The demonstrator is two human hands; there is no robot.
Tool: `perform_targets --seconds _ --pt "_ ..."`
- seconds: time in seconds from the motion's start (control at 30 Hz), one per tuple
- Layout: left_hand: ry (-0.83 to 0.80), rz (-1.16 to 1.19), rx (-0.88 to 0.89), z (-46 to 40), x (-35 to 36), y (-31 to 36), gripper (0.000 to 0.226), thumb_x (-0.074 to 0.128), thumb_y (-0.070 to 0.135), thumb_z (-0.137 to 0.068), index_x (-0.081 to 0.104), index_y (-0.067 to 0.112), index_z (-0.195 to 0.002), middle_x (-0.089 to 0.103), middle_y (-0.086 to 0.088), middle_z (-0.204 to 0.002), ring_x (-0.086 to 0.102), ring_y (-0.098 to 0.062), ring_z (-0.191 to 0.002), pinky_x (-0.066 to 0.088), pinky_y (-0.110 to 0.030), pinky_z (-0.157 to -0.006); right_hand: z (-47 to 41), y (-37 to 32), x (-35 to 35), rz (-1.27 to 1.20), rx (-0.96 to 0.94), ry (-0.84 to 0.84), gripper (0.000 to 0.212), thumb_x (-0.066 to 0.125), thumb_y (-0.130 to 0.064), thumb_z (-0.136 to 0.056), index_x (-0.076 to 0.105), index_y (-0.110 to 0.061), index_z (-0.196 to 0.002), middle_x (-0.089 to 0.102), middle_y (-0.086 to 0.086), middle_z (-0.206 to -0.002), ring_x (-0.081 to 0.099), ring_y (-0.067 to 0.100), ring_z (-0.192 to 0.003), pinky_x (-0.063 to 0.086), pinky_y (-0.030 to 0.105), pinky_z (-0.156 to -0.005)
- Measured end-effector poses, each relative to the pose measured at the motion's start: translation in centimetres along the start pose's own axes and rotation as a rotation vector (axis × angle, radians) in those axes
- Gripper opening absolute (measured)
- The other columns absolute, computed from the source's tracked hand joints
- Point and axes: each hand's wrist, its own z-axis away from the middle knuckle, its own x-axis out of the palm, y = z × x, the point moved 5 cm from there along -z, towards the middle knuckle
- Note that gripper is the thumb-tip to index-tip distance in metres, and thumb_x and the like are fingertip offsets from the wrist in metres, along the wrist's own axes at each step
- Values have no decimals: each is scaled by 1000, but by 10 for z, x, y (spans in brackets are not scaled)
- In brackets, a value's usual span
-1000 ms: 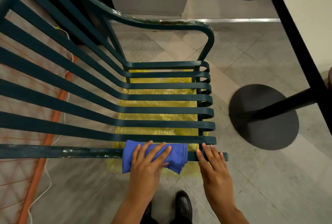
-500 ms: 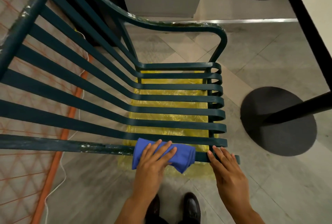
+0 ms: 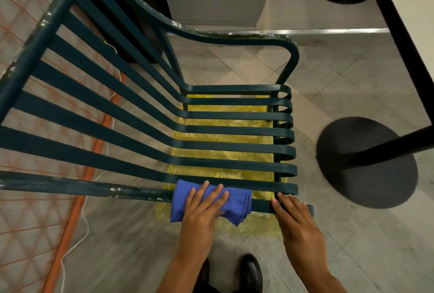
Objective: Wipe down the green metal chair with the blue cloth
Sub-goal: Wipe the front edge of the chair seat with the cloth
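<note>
**Cloth barely shifts on nearest slat, wipe stroke hardly advancing**

While the camera angle swings between frames, the hands and cloth keep nearly the same places on the chair as a second ago, so little fresh metal has been covered. Far left, orange netting (image 3: 35, 198) and a white cord (image 3: 77, 243) lie on the floor behind the backrest. The green metal chair (image 3: 211, 149) fills the view, its nearest slat (image 3: 82, 188) showing chipped paint left of the cloth. The blue cloth (image 3: 237, 201), folded, drapes over that slat at the seat's near edge. The left hand (image 3: 202, 210) presses flat on it, fingers straight and spread, not curled round it. Yellow plastic sheet (image 3: 225, 154) lies under the seat. The right hand (image 3: 298, 222) rests open on the slat's right end, fingers straight, holding nothing, probably steadying the chair. Farther right stands a black round table base (image 3: 366, 163). Judgement: wiping is at an early stage; the remaining slats, armrest and backrest likely still need passes.
</note>
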Motion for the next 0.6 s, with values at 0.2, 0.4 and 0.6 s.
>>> perform_targets --seconds 0.2,0.4,0.6 --pt "-9 14 96 -4 11 10 55 61 7 -79 47 27 -129 54 8 -132 34 -13 -131 20 -37 -109 -1 1 0 5 -5 -31 59 9 -39 -101 61 -16 -119 61 7 -123 40 20 -121 39 48 -92" --pt "12 58 0 -5 12 19 48 54 13 -79 52 22 -126 53 7 -131 33 -13 -132 13 -33 -113 -1 -1 -1 27 5 -36 61 8 -39 -101 62 -15 -118 60 5 -123 40 21 -120 43 48 -89" --pt "10 46 47 -1 4 2 63 63 1 -73 47 23 -129 52 7 -132 33 -13 -131 16 -34 -111 -3 2 -3 22 -6 -67 59 7 -38 -101 58 -18 -121 61 6 -123 41 18 -120 40 45 -92"
